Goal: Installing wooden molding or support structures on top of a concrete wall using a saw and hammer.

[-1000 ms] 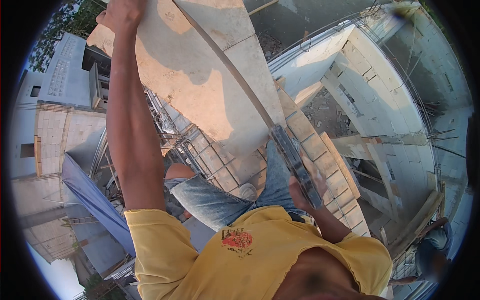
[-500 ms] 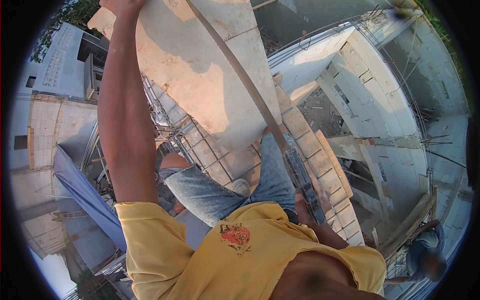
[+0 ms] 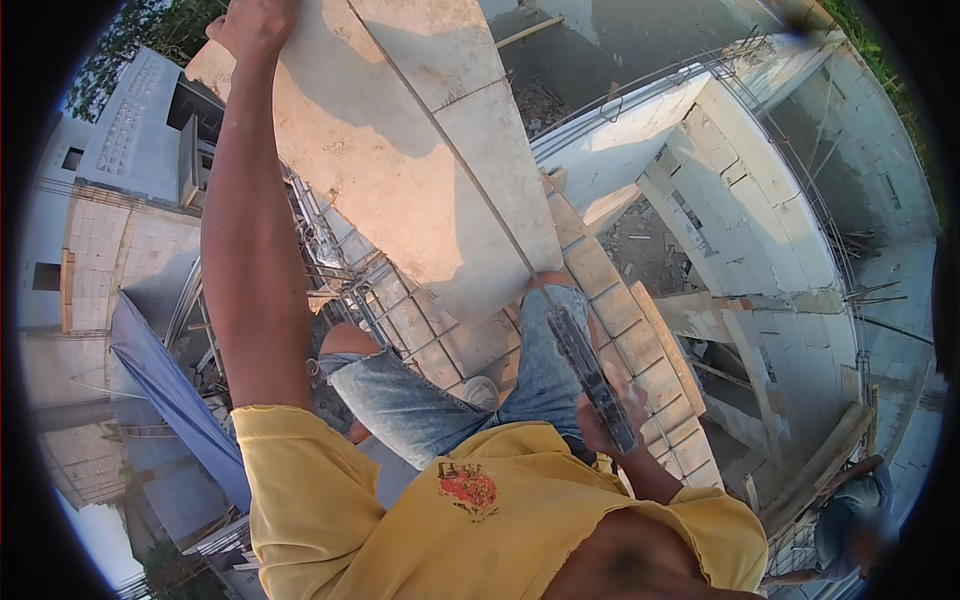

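Note:
A broad, pale plywood board [image 3: 400, 180] lies across in front of me, with its near tip by my bare knee. At the board's far left edge, my left hand [image 3: 257, 28] is closed, its fingers curled at the rim and partly out of sight. My right hand [image 3: 603, 425] wraps round the dark handle of a hand saw [image 3: 580, 365], close to my right thigh. The saw's long, thin blade runs away from me along the board, nearly edge-on. A faint seam [image 3: 470, 95] crosses the board's far right part.
Under the board is a wooden formwork deck [image 3: 625, 325] with a grid of steel bars. To the right, block walls [image 3: 750, 190] drop to a lower floor with rubble. Another person [image 3: 850, 515] is at the lower right. A blue tarp [image 3: 175, 390] hangs at left.
The saw has turned so its blade shows as a thin line instead of its flat side. Its handle and my right hand have shifted slightly; my left hand stays at the board's edge.

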Motion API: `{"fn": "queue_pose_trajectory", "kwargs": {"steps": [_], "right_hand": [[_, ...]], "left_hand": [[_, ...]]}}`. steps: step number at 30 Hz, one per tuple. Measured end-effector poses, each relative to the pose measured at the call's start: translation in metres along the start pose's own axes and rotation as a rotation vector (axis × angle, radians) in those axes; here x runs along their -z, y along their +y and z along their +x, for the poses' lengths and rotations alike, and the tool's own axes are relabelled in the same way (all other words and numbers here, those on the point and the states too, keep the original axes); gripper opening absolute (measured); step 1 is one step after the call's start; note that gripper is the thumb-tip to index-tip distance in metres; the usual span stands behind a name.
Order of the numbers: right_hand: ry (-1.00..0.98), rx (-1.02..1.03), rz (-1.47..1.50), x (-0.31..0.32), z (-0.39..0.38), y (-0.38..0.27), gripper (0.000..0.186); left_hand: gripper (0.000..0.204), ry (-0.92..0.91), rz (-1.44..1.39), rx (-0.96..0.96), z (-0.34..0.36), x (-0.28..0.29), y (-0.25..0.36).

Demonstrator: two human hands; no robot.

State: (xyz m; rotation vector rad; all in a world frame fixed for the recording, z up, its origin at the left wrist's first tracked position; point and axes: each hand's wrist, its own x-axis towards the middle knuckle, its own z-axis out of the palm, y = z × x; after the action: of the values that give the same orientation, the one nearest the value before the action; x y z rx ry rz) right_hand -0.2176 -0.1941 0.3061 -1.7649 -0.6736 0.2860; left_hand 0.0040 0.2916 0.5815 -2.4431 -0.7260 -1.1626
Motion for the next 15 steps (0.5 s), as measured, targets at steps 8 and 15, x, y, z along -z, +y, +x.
{"fn": "queue_pose_trajectory", "kwargs": {"steps": [8,15], "right_hand": [[0.344,0.478,0.333,-0.048,0.279,-0.111,0.065],[0.200,0.219,-0.137,-0.016,0.068,-0.047,0.042]], "left_hand": [[0.062,-0.079,0.017,-0.015,0.000,-0.011,0.008],[0.042,-0.048,-0.031,0.040,-0.005,0.003,0.000]]}}
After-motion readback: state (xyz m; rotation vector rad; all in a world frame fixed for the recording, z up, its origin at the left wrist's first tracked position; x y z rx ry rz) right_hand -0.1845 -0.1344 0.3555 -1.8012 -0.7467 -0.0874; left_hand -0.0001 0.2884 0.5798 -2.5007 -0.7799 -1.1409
